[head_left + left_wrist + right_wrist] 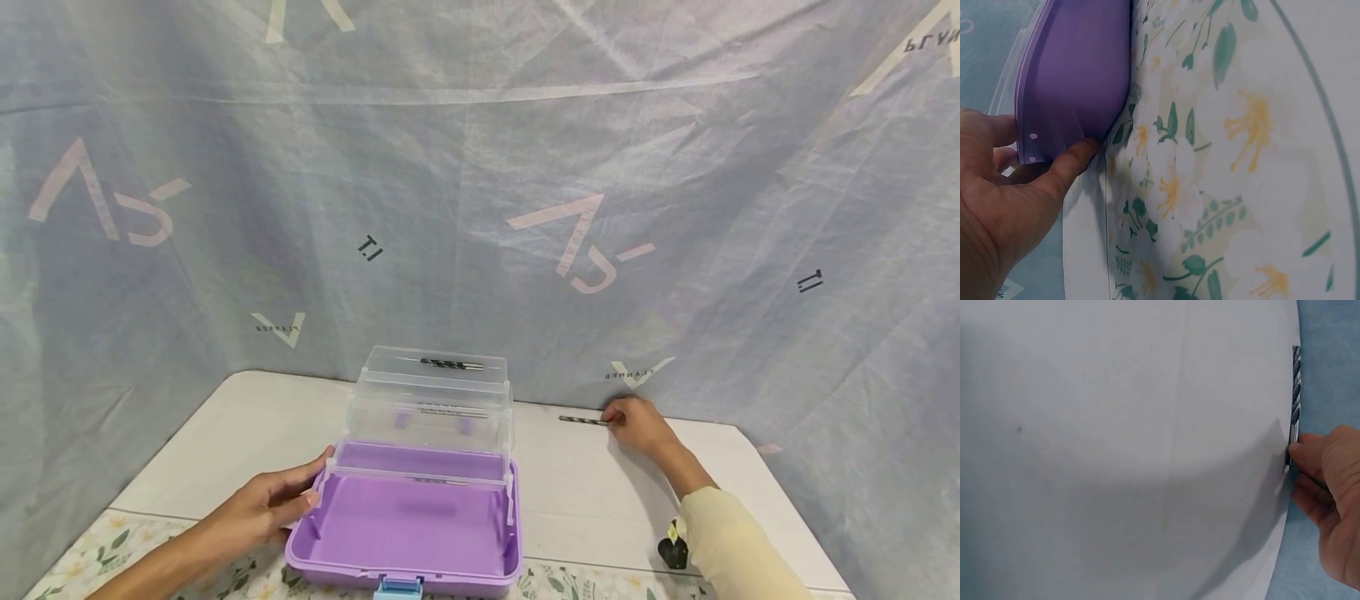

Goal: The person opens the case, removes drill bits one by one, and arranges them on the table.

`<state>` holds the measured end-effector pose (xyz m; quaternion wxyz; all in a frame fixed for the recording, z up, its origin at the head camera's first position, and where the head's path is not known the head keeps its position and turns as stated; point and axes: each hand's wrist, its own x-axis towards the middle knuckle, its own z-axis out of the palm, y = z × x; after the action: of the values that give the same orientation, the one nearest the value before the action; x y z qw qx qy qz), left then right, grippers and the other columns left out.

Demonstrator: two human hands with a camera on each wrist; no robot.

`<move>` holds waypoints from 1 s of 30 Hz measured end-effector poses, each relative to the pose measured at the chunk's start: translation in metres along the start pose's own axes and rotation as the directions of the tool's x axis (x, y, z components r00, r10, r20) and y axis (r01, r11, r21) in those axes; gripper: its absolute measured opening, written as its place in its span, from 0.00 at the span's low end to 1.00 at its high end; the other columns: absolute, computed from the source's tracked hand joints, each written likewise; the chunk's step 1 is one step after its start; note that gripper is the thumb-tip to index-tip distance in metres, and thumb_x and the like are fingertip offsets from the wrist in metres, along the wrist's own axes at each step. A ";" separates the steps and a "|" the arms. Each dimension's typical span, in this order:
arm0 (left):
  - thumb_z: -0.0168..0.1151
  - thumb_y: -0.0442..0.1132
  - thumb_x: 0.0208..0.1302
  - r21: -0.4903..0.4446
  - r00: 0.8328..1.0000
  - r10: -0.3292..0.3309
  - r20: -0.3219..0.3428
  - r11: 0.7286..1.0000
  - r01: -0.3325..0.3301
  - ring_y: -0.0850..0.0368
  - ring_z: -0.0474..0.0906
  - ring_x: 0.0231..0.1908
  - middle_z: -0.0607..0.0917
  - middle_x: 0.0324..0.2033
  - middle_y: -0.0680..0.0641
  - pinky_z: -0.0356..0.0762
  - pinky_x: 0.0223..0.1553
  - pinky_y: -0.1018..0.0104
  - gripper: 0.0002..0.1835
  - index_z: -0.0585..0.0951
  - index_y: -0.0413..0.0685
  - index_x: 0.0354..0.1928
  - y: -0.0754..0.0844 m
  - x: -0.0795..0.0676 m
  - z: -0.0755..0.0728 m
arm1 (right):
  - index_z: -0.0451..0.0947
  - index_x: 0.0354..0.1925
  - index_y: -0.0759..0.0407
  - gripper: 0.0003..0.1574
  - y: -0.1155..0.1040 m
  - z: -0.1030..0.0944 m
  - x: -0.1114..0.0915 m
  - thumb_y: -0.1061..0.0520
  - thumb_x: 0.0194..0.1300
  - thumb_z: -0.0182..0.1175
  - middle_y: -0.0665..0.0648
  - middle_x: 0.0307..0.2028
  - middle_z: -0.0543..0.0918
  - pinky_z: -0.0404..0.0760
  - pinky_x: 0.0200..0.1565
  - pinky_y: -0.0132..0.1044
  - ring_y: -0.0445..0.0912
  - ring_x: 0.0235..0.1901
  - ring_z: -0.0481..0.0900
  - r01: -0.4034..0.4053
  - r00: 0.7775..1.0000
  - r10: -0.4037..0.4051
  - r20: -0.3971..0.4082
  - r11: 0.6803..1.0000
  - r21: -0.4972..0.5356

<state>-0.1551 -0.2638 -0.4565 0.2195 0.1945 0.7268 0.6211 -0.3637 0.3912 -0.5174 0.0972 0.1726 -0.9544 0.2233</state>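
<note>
At the back of the table, my right hand (636,423) pinches the shank end of a drill bit (1296,394). Its dark spiral flutes point left in the head view, low over the white surface. My left hand (273,504) holds the left side of a purple toolbox (420,521), thumb and fingers on its wall (1079,81). The box stands with its clear stepped trays (431,383) raised toward the back. More drill bits (450,364) lie in the top tray, and others show through the trays below. The purple bottom holds nothing visible.
A small black object with a yellow mark (673,550) lies beside my right sleeve. The blue latch (399,588) projects from the box front. A flowered cloth (105,542) covers the near edge of the white table (555,508). Grey-blue fabric (480,250) hangs behind it.
</note>
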 end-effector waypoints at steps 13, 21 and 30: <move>0.50 0.40 0.94 0.003 1.000 0.011 0.012 1.000 -0.011 0.56 0.89 0.61 0.43 0.84 0.19 0.96 0.54 0.50 0.40 0.40 0.36 0.90 -0.001 0.001 -0.001 | 0.95 0.41 0.49 0.09 -0.004 0.004 0.008 0.60 0.69 0.69 0.50 0.40 0.94 0.90 0.46 0.47 0.47 0.42 0.89 0.102 0.990 -0.103 -0.102 0.995 -0.014; 0.49 0.38 0.94 -0.025 1.000 0.014 0.018 1.000 -0.013 0.59 0.88 0.60 0.38 0.84 0.23 0.96 0.53 0.48 0.39 0.39 0.34 0.88 -0.004 0.002 -0.003 | 0.93 0.44 0.62 0.08 -0.107 -0.024 0.001 0.66 0.70 0.69 0.58 0.40 0.93 0.90 0.44 0.47 0.52 0.41 0.89 0.200 0.977 -0.199 -0.076 0.980 0.016; 0.49 0.38 0.94 -0.027 1.000 0.000 0.022 1.000 0.001 0.66 0.85 0.63 0.35 0.85 0.25 0.95 0.55 0.49 0.39 0.38 0.33 0.88 -0.002 0.001 -0.002 | 0.94 0.46 0.57 0.08 -0.154 -0.017 0.022 0.59 0.78 0.69 0.54 0.44 0.94 0.90 0.49 0.47 0.49 0.45 0.89 0.347 0.934 -0.339 -0.113 0.936 0.061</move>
<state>-0.1575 -0.2653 -0.4585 0.2302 0.1979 0.7160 0.6287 -0.3250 0.2633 -0.4358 0.1755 0.3288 -0.8938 0.2495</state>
